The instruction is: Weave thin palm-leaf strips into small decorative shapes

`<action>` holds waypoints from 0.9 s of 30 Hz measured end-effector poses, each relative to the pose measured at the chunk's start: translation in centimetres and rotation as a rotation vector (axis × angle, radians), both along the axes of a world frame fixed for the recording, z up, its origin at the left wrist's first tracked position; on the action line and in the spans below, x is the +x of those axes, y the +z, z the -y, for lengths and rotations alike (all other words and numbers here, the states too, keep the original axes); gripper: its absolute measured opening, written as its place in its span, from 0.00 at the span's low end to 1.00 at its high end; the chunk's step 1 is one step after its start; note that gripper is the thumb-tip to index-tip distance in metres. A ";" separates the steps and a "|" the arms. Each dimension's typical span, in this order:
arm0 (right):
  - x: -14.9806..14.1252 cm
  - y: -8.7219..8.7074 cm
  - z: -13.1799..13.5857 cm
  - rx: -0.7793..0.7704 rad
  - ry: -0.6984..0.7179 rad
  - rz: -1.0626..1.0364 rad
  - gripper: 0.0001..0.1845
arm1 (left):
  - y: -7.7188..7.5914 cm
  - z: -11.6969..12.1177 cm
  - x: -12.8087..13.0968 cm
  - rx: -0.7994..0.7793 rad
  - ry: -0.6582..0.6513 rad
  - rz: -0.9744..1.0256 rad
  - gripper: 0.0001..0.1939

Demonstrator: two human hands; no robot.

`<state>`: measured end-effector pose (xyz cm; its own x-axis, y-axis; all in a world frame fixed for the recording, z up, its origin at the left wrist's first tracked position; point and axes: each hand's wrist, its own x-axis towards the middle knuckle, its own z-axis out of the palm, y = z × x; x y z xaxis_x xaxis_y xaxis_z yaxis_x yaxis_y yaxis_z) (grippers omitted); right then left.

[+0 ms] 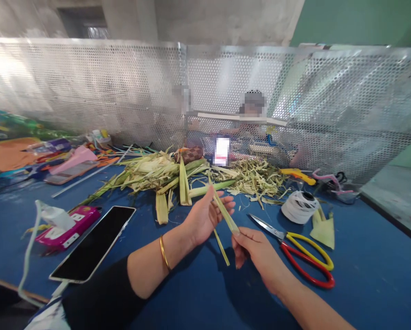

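Both my hands hold one narrow pale-green palm leaf strip (225,214) above the blue table (191,293). My left hand (205,215), with a gold bangle at the wrist, is closed round the strip's upper part. My right hand (252,250) pinches the strip lower down, between thumb and fingers. A second thin end of the strip (222,247) hangs down between the hands. Just right of my right hand lie scissors (302,250) with red and yellow handles, blades pointing left.
A pile of green and pale leaves (164,174) and shredded scraps (257,176) lies further back. A spool of white thread (300,206) sits right of it. A black phone (95,243) and pink tissue pack (69,227) lie left. A perforated metal screen (123,91) stands behind, with another person beyond it.
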<state>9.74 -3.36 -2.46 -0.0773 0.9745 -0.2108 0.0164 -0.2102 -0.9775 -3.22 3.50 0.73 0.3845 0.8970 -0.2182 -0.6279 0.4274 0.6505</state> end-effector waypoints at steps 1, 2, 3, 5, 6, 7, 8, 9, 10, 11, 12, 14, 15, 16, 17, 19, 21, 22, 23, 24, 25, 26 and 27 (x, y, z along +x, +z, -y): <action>0.0 0.0 -0.1 -0.001 -0.026 -0.004 0.22 | -0.3 0.3 0.2 0.003 -0.050 0.003 0.19; 0.1 0.0 -0.1 -0.004 -0.049 -0.008 0.22 | -0.5 0.7 0.3 0.013 -0.090 0.001 0.19; 0.1 -0.1 -0.2 -0.010 -0.064 -0.012 0.22 | -0.8 1.1 0.5 0.027 -0.125 -0.008 0.18; 0.2 -0.3 -0.3 -0.014 -0.073 -0.007 0.21 | -1.3 1.6 0.8 0.053 -0.165 -0.042 0.12; 0.2 -0.4 -0.3 -0.011 -0.068 0.008 0.21 | -1.4 1.8 0.9 0.054 -0.169 -0.059 0.10; 0.2 -0.5 -0.4 -0.003 -0.054 0.035 0.21 | -1.4 1.8 0.9 0.042 -0.165 -0.076 0.09; 0.2 -0.6 -0.4 0.012 -0.033 0.080 0.20 | -1.3 1.7 0.8 0.020 -0.153 -0.090 0.11; 0.2 -0.6 -0.3 0.037 -0.007 0.149 0.20 | -1.1 1.5 0.7 -0.009 -0.131 -0.101 0.12; 0.1 -0.6 -0.2 0.072 0.022 0.246 0.18 | -0.8 1.2 0.5 -0.038 -0.104 -0.112 0.13; 0.1 -0.6 -0.1 0.116 0.051 0.367 0.16 | -0.5 0.8 0.2 -0.057 -0.068 -0.122 0.12; 0.0 -0.5 0.1 0.161 0.074 0.503 0.14 | -0.1 0.3 -0.1 -0.060 -0.005 -0.134 0.12; -0.3 -0.3 0.5 0.250 0.102 0.770 0.09 | 0.5 -0.6 -0.8 -0.031 0.102 -0.177 0.11; -0.5 -0.2 0.7 0.287 0.114 0.875 0.08 | 0.8 -1.0 -1.1 -0.025 0.129 -0.200 0.11; -0.6 -0.2 0.9 0.322 0.127 0.955 0.07 | 0.9 -1.3 -1.4 -0.022 0.134 -0.203 0.10; -0.7 -0.3 1.0 0.350 0.142 1.013 0.06 | 1.0 -1.4 -1.5 -0.022 0.134 -0.207 0.10; -0.7 -0.6 1.0 0.377 0.162 1.079 0.05 | 1.1 -1.4 -1.6 -0.027 0.115 -0.212 0.09; -0.4 -0.8 0.7 0.349 0.142 1.085 0.06 | 0.9 -1.1 -1.5 -0.029 0.100 -0.219 0.09; -0.1 -0.9 0.5 0.320 0.118 1.057 0.07 | 0.8 -0.9 -1.4 -0.024 0.099 -0.221 0.09; 0.1 -0.8 0.3 0.286 0.085 1.004 0.08 | 0.7 -0.7 -1.2 -0.012 0.105 -0.223 0.09; 0.4 -0.7 0.1 0.257 0.042 0.930 0.09 | 0.6 -0.5 -1.0 0.003 0.116 -0.227 0.10; 0.7 -0.6 -0.1 0.242 -0.006 0.839 0.11 | 0.4 -0.3 -0.8 0.018 0.130 -0.236 0.11; 0.8 -0.4 -0.2 0.244 -0.056 0.742 0.12 | 0.3 0.0 -0.6 0.027 0.141 -0.248 0.11; 1.0 -0.2 -0.3 0.259 -0.100 0.650 0.14 | 0.1 0.3 -0.4 0.029 0.144 -0.262 0.12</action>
<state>10.69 -3.07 -2.71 0.0780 0.9954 0.0554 0.6063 -0.0033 -0.7952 -3.58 3.20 0.83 0.1863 0.9457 -0.2664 -0.4897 0.3245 0.8093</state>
